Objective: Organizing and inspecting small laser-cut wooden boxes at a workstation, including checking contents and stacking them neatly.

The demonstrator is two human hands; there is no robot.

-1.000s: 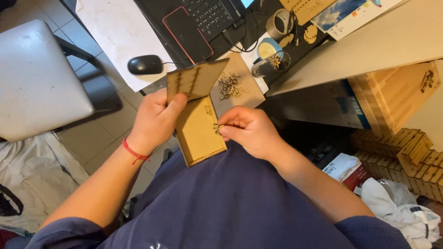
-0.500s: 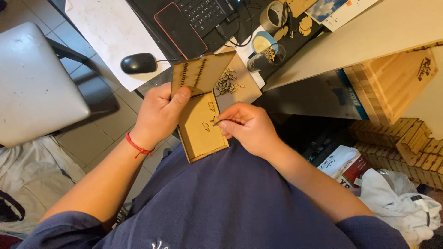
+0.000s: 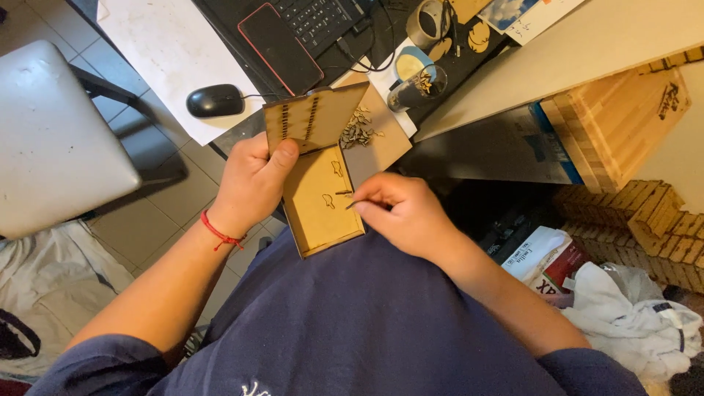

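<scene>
Your right hand (image 3: 403, 213) has slid right, fingers pinching a thin pick (image 3: 353, 204); your left hand (image 3: 253, 180) grasps the laser-cut wooden box (image 3: 319, 194). Prying may snap thin plywood.

From my one head-worn camera I look steeply down over the wearer's chest, close on the hands (image 3: 323, 194) at mid-frame, with the table (image 3: 587, 51) edge running across the top right, floor tiles at left, and no second view to overlap it.
</scene>
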